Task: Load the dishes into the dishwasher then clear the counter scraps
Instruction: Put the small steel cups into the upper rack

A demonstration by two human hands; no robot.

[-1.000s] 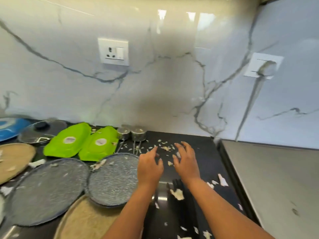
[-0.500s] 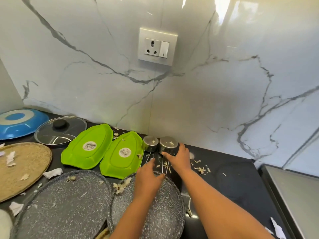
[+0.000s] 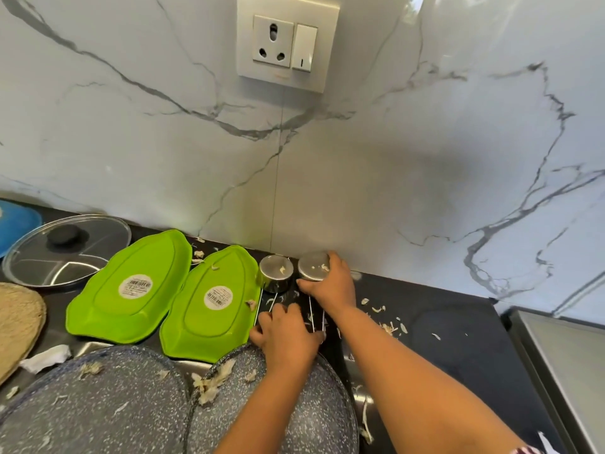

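Two small upside-down steel cups with thin wire handles sit right against the marble wall at the back of the black counter [image 3: 458, 335]. The right hand [image 3: 332, 285] has its fingers curled round the right steel cup [image 3: 312, 265]. The left steel cup [image 3: 274, 271] stands just beside it, nobody gripping the cup part. The left hand [image 3: 288, 334] is down on the wire handles with fingers curled, looks like it's got hold of the left cup's handle, though I can't quite tell.

Left of the cups are two bright green leaf-shaped plastic trays [image 3: 131, 286], face down, stickers showing. In front, two speckled grey round plates [image 3: 98, 411] with food bits on them. Pale peel scraps [image 3: 388, 326] are scattered on the counter right of the hands. Further left there's a glass pot lid with a black knob [image 3: 65, 249] and a woven straw mat [image 3: 16, 326].
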